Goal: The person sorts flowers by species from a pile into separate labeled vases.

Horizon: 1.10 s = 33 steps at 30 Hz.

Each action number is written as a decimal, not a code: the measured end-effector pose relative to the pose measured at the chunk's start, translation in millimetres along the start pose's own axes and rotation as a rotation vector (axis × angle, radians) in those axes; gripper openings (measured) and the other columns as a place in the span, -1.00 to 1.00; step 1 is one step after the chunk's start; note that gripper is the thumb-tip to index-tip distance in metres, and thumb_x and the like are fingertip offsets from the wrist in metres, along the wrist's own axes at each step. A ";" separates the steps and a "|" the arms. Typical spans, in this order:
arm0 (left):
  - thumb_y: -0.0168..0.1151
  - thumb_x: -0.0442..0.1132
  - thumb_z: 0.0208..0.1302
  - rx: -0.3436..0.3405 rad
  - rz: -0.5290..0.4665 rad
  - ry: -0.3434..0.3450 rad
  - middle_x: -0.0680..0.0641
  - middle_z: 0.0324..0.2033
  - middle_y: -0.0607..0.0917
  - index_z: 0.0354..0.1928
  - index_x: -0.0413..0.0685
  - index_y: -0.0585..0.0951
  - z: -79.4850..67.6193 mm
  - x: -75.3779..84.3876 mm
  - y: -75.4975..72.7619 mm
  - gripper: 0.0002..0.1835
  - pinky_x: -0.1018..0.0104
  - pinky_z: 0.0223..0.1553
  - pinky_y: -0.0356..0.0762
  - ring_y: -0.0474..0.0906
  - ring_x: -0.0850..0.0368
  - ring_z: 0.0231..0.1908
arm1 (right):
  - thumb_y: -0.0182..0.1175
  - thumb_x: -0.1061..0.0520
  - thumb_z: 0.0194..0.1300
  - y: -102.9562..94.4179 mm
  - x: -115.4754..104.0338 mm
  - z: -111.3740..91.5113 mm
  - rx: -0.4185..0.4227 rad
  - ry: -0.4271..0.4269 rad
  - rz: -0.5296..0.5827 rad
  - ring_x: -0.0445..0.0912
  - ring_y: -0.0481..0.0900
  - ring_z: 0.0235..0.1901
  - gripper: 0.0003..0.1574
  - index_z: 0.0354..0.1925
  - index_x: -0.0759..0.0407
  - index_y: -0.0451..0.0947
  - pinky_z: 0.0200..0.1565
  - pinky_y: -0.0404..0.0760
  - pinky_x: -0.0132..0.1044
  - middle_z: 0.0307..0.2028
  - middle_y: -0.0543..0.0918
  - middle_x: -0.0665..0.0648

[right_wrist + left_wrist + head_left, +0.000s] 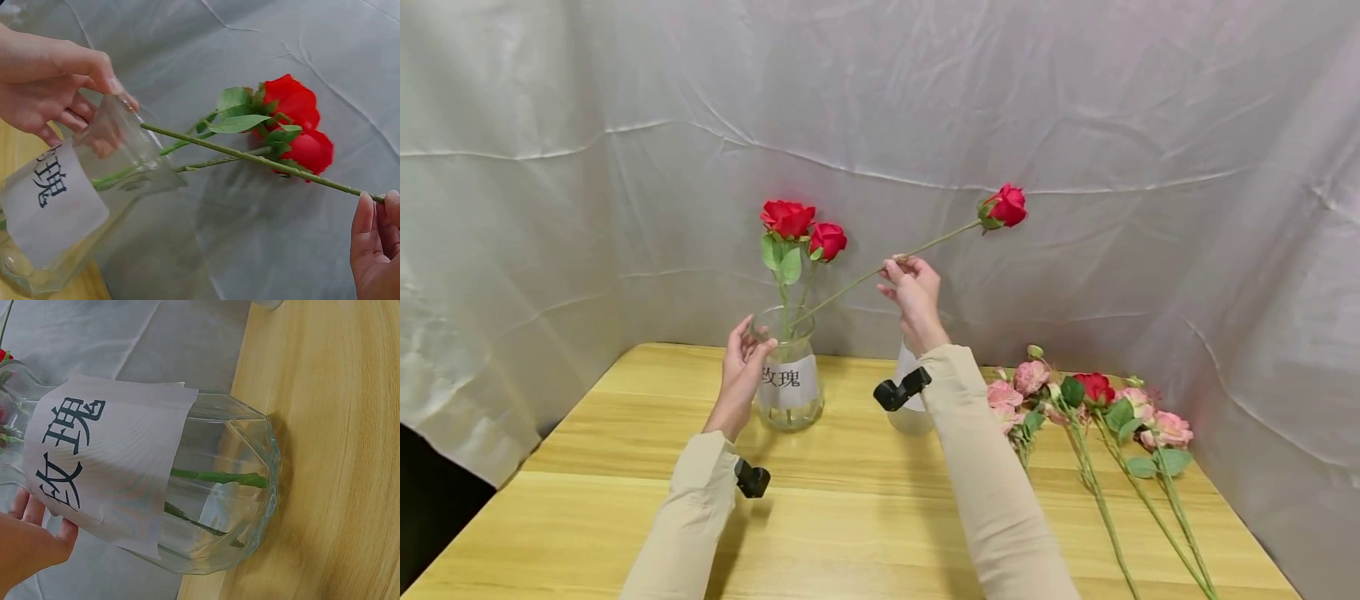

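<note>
A clear glass vase (808, 410) with a white paper label (119, 450) stands on the table, left of centre. My left hand (743, 375) grips its neck, the thumb at the rim and the other fingers behind the glass. Two red roses (787, 219) stand in the vase, their stems (219, 477) visible through its base. My right hand (917, 296) pinches the stem of another red rose (1007, 206) partway along. That rose slants, bloom up to the right, and its bare stem end (147, 127) is at the vase mouth.
A second vase (912, 421) with a white label is partly hidden behind my right wrist. Pink flowers (1168, 430) and a red rose (1094, 388) lie on the right of the wooden table (587, 500). A grey curtain (1075, 100) hangs behind.
</note>
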<state>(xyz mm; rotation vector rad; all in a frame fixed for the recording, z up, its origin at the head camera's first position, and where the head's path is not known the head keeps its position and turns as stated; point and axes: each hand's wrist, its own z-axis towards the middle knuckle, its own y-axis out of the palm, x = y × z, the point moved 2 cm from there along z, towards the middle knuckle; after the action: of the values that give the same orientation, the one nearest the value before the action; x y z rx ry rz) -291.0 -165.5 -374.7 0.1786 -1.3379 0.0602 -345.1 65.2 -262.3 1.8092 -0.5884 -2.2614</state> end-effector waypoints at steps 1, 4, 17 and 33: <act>0.03 -0.30 0.42 -0.001 0.002 0.000 -0.24 0.34 0.23 0.51 -0.08 -0.07 -0.4 0.2 0.2 -0.27 0.17 0.39 0.02 0.10 -0.06 0.35 | 0.12 0.43 0.32 1.1 2.3 -0.1 0.002 -0.001 -0.003 -0.17 0.57 -0.41 -0.92 -0.23 0.32 0.46 -0.48 0.59 -0.47 -0.32 0.56 0.15; 0.03 -0.28 0.43 -0.005 0.007 -0.002 -0.23 0.34 0.23 0.51 -0.06 -0.08 -1.7 1.0 0.8 -0.26 0.17 0.39 0.01 0.10 -0.05 0.35 | 0.14 0.44 0.30 4.1 8.3 -1.2 0.002 -0.003 -0.035 -0.18 0.57 -0.43 -0.91 -0.22 0.35 0.47 -0.50 0.59 -0.47 -0.31 0.57 0.18; 0.02 -0.28 0.44 -0.004 -0.003 0.008 -0.28 0.34 0.22 0.51 -0.07 -0.08 -2.1 2.5 1.0 -0.27 0.18 0.38 0.04 0.12 -0.05 0.34 | 0.16 0.44 0.29 20.6 24.2 -7.9 -0.072 -0.025 -0.159 -0.09 0.59 -0.34 -0.86 -0.15 0.44 0.47 -0.46 0.62 -0.44 -0.26 0.60 0.25; 0.05 -0.30 0.41 0.023 -0.009 0.022 -0.27 0.32 0.25 0.50 -0.11 -0.03 -1.4 0.0 2.0 -0.28 0.14 0.38 0.05 0.12 -0.09 0.34 | 0.16 0.35 0.34 63.4 31.5 -14.6 -0.268 -0.123 -0.467 0.09 0.66 -0.23 -0.78 -0.08 0.46 0.57 -0.44 0.66 -0.34 -0.17 0.66 0.35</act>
<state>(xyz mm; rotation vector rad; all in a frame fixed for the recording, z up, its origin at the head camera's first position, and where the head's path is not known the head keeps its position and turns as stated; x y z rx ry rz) -290.0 -163.3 -374.8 0.2027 -1.3153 0.0700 -344.9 -7.0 -266.6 1.8226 0.1423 -2.5977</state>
